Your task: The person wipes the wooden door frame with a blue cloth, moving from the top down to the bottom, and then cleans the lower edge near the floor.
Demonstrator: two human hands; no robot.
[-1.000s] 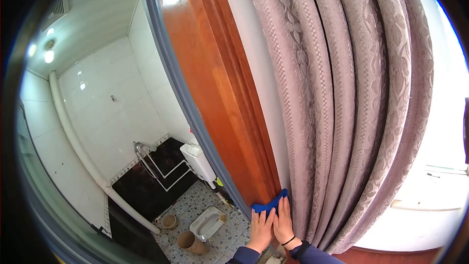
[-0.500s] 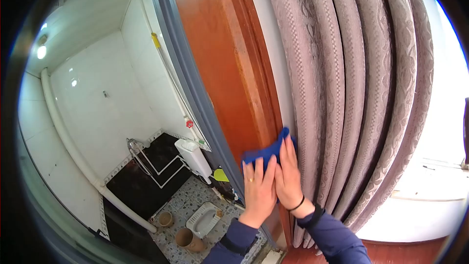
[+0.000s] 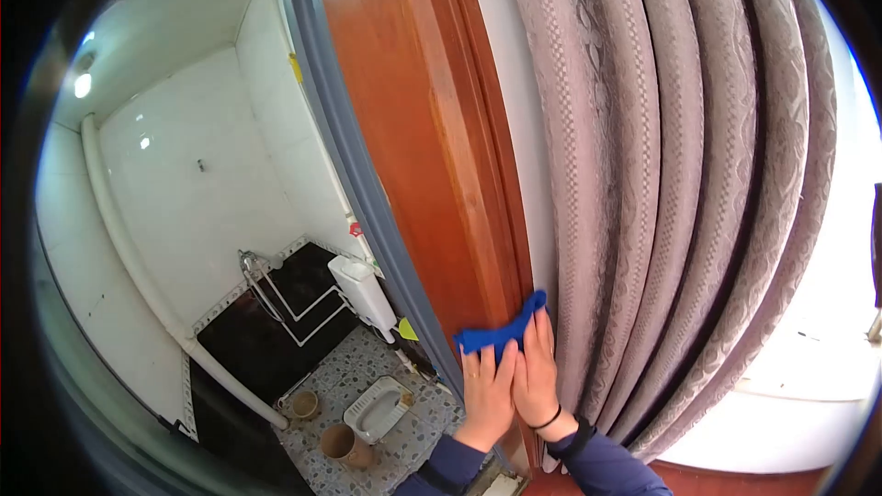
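A blue cloth (image 3: 501, 332) lies pressed against the lower part of the reddish-brown wooden door frame (image 3: 418, 119). My left hand (image 3: 487, 395) rests on its lower left part, fingers pointing up and holding it to the wood. Right beside it, touching it, my right hand (image 3: 536, 372) presses the cloth's right side, with a dark band round the wrist. The cloth's upper edge sticks out above the fingertips of both hands.
Grey patterned curtains (image 3: 675, 174) hang just right of the wood. Left of it runs a grey metal frame (image 3: 354, 152), beyond which a tiled bathroom shows a squat toilet (image 3: 378, 411), a white cistern (image 3: 363, 292), a brown bucket (image 3: 345, 446) and a pipe (image 3: 129, 243).
Both hands and the blue cloth have moved down along the wood. The camera view has shifted slightly.
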